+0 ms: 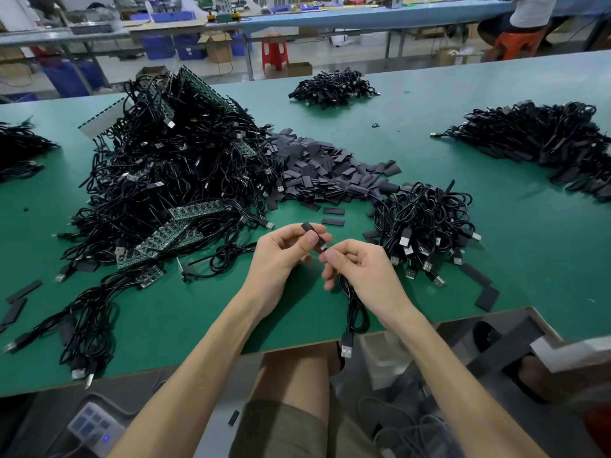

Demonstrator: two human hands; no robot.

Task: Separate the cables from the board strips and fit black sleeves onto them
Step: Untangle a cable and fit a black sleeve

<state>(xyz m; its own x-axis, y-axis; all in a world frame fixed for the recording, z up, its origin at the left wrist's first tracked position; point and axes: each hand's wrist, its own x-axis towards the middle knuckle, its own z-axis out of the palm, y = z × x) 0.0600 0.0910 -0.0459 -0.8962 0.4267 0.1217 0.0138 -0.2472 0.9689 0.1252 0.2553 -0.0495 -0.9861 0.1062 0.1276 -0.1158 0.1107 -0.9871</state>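
I have the left hand (284, 256) raised over the table, its thumb and fingers pinching a short black sleeve (310, 230). The right hand (358, 267) pinches the small end of one cable (353, 305) just beside the sleeve's lower opening. Tip and sleeve are close to meeting, but I cannot tell whether the tip is inside. The rest of that cable hangs below my right hand, and its plug (346, 351) dangles past the near edge of the green table (529, 246).

I judge this to be one cable midway through getting its sleeve, in a job that is only partly done. To my left the big heap of cables (165, 160) is tall, and green board strips (195, 211) show through it with cables attached, so a lot of separating is left. Beyond my hands lies a broad pile of loose sleeves (327, 173), with a few stray ones near it.

Just right of my hands sits a smaller bundle (426, 223) of cables free of any strip. Dark sleeves seem to sit among them, though I cannot confirm that each has one. Other black heaps at the far middle (334, 85), the right (542, 137) and the left edge (20, 150) may be finished work, but they are too far off to tell.
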